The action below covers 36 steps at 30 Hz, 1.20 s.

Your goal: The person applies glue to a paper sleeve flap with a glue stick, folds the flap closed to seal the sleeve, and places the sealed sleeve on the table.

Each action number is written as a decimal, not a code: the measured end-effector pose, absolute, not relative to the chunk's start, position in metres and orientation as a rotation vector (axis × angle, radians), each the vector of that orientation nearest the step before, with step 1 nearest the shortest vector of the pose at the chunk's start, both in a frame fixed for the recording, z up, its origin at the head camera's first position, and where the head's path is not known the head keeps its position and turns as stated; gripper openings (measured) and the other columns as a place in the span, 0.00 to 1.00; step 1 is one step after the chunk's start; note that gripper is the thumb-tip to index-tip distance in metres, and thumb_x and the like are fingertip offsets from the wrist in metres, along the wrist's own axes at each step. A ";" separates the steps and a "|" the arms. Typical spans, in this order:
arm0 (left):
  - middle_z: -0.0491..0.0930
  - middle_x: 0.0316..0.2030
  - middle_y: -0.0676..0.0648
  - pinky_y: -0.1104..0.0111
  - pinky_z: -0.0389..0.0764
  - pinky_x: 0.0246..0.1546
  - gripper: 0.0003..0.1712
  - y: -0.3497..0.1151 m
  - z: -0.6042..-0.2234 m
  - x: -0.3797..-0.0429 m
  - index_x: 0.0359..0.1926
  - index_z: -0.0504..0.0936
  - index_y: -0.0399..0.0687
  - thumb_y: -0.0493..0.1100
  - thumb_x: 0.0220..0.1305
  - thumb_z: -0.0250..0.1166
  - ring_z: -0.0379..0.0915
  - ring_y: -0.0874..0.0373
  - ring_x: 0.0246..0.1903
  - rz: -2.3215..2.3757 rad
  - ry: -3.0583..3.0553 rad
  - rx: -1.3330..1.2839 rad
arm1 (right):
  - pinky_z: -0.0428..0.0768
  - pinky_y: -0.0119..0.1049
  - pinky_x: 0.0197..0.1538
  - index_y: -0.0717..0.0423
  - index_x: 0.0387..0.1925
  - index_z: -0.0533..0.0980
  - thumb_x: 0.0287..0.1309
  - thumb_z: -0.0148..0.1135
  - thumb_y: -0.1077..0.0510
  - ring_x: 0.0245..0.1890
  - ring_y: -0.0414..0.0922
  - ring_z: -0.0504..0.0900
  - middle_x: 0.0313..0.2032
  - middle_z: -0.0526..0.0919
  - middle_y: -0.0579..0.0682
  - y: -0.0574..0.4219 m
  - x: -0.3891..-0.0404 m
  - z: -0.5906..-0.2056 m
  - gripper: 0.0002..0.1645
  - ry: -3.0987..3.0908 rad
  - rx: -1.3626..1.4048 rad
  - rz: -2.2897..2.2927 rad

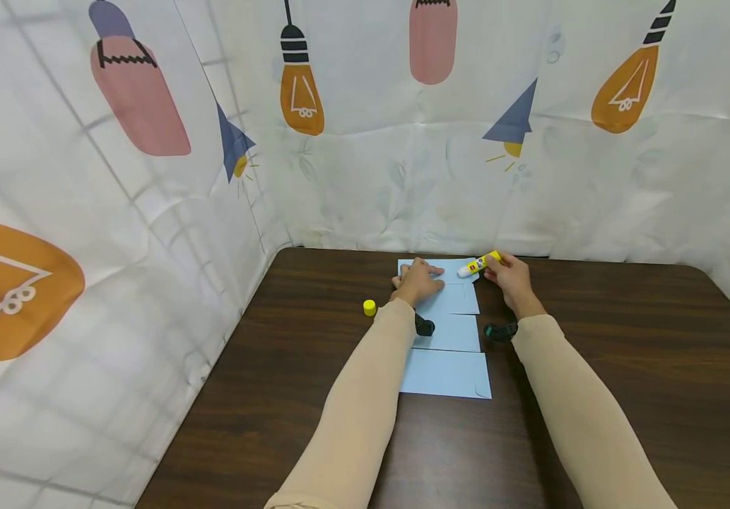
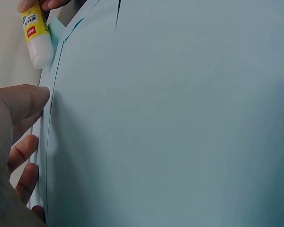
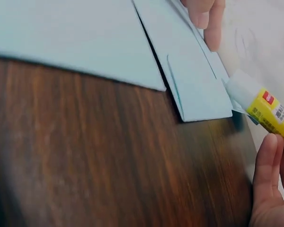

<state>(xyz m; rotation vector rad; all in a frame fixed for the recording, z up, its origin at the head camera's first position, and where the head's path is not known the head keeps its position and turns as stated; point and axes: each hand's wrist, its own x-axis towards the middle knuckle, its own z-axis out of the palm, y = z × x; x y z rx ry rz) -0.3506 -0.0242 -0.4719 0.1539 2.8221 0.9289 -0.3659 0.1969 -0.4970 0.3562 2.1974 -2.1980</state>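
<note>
Several light blue paper envelopes lie in a column on the table; the nearest envelope (image 1: 447,373) is the one most in sight. At the far end, my left hand (image 1: 418,283) rests on the farthest envelope (image 1: 454,265), thumb and fingers spread along its edge in the left wrist view. My right hand (image 1: 512,283) grips a yellow-and-white glue stick (image 1: 480,264), uncapped. Its white end (image 3: 241,87) is at the far envelope's flap in the right wrist view; whether it touches the paper I cannot tell. A yellow cap (image 1: 369,307) stands left of the envelopes.
The dark brown wooden table (image 1: 625,367) reaches back to a white patterned curtain (image 1: 365,184) just past the envelopes. More curtain hangs along the left side. A dark wrist strap (image 1: 501,331) is on the right wrist.
</note>
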 end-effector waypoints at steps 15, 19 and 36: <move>0.65 0.68 0.51 0.46 0.53 0.62 0.21 -0.025 -0.474 -0.350 0.64 0.82 0.64 0.51 0.72 0.62 0.55 0.44 0.66 0.945 2.806 0.188 | 0.82 0.22 0.47 0.47 0.78 0.61 0.74 0.56 0.57 0.41 0.33 0.79 0.74 0.66 0.57 0.192 -0.363 -0.495 0.35 2.132 0.499 -2.306; 0.65 0.68 0.53 0.48 0.54 0.60 0.21 -0.024 -0.478 -0.357 0.64 0.82 0.68 0.51 0.71 0.62 0.56 0.46 0.66 0.933 2.797 0.163 | 0.82 0.22 0.46 0.47 0.78 0.62 0.75 0.55 0.58 0.41 0.34 0.78 0.74 0.66 0.56 0.193 -0.363 -0.493 0.34 2.096 0.500 -2.319; 0.64 0.70 0.54 0.48 0.52 0.61 0.22 -0.022 -0.489 -0.370 0.64 0.81 0.72 0.54 0.71 0.63 0.55 0.46 0.67 0.887 2.778 0.122 | 0.82 0.24 0.52 0.53 0.76 0.65 0.76 0.53 0.60 0.41 0.38 0.69 0.51 0.69 0.41 0.197 -0.362 -0.491 0.30 1.958 0.462 -2.391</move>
